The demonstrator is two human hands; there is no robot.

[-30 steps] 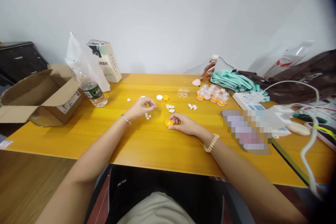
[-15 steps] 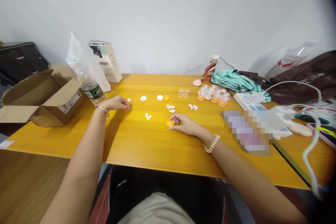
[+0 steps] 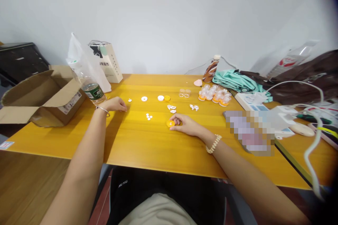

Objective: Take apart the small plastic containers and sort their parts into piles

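My left hand [image 3: 117, 104] rests at the left of the table, fingers curled inward; whatever they may hold is too small or hidden to make out. Just right of its fingertips lies a small white piece [image 3: 130, 100], with a white ring [image 3: 144, 98] farther right. My right hand [image 3: 184, 124] pinches a round yellow-orange disc [image 3: 170, 123] with a pale centre, at mid-table. Between the hands are several small white discs [image 3: 149, 116]. Behind the right hand lie white perforated pieces [image 3: 172, 108], a white disc [image 3: 161, 98] and a yellow disc [image 3: 167, 98].
Clear rings [image 3: 184, 93] and several clear-and-orange assembled pieces [image 3: 214, 95] lie at the back right, near a brown drink bottle [image 3: 211, 69]. A cardboard box [image 3: 50, 102] and a water bottle [image 3: 92, 89] stand left. A phone-like object [image 3: 248, 132], blurred out, lies right.
My left hand has drawn back slightly to the left, its fingers more curled than before. My right hand keeps its hold on the yellow-orange disc in the same place.
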